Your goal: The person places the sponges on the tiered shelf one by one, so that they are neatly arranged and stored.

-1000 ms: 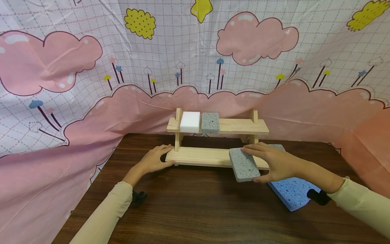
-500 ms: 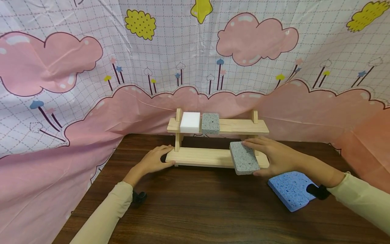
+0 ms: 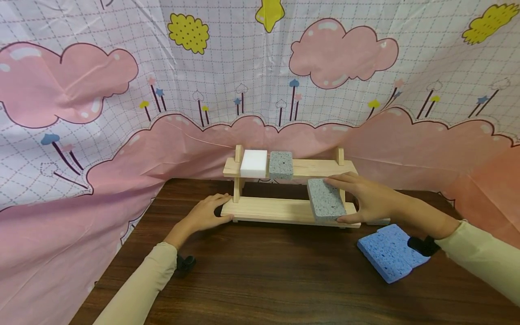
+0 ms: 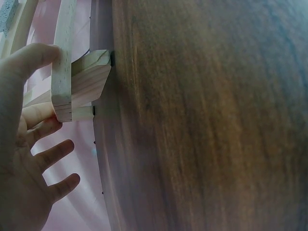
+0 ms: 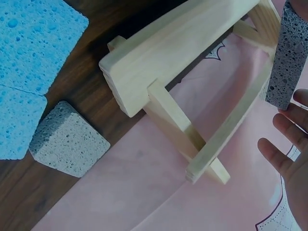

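Note:
My right hand [image 3: 369, 198] pinches a grey porous sponge [image 3: 326, 199] by its right side, thumb at the near edge and fingers at the far one. The sponge hangs tilted in front of the right part of a two-tier wooden shelf [image 3: 268, 210], above the lower board. My left hand [image 3: 203, 212] grips the left end of that lower board; in the left wrist view the thumb and index finger [image 4: 41, 114] pinch the board while the other fingers spread. On the upper board stand a white sponge [image 3: 253, 163] and, beside it, another grey sponge [image 3: 280, 164].
Blue sponges [image 3: 390, 253] lie on the dark wooden table [image 3: 260, 280] to the right. Another grey sponge [image 5: 72, 139] lies next to them, mostly hidden by my right hand in the head view. A patterned cloth [image 3: 260, 90] hangs behind the shelf.
My right hand has lifted the grey sponge upward, towards the upper board. My left hand stays at the shelf's left end.

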`<state>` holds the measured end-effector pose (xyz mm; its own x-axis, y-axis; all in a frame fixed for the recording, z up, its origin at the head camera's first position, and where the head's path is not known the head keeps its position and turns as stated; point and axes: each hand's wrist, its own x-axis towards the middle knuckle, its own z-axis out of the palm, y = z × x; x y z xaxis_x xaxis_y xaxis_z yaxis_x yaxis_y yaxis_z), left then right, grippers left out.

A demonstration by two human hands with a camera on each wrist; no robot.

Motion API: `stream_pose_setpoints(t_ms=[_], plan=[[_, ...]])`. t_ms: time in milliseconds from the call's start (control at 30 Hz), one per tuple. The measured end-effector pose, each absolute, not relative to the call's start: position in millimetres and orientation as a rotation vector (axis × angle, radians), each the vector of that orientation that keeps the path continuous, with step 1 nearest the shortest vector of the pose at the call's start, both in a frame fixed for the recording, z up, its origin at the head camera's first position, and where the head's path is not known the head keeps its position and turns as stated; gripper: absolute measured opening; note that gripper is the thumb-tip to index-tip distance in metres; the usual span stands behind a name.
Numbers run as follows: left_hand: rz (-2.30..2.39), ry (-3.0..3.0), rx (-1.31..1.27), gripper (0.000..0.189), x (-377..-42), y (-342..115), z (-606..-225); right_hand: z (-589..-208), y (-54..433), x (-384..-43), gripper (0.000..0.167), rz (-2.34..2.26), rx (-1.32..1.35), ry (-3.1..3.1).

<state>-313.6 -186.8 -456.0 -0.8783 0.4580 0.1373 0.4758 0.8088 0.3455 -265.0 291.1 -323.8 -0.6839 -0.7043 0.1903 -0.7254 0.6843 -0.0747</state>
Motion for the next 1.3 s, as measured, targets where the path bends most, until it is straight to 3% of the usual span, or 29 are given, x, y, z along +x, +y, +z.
stream_pose_setpoints(t_ms=[767, 1300], plan=[[-0.583, -2.927, -0.769, 0.076, -314, -187, -455, -295, 290, -291, 0.1, 0.245, 1.185, -2.664], [-0.584, -2.921, -0.762, 0.078, -314, -187, -458, -297, 288, -310, 0.1, 0.337, 1.15, -2.642]])
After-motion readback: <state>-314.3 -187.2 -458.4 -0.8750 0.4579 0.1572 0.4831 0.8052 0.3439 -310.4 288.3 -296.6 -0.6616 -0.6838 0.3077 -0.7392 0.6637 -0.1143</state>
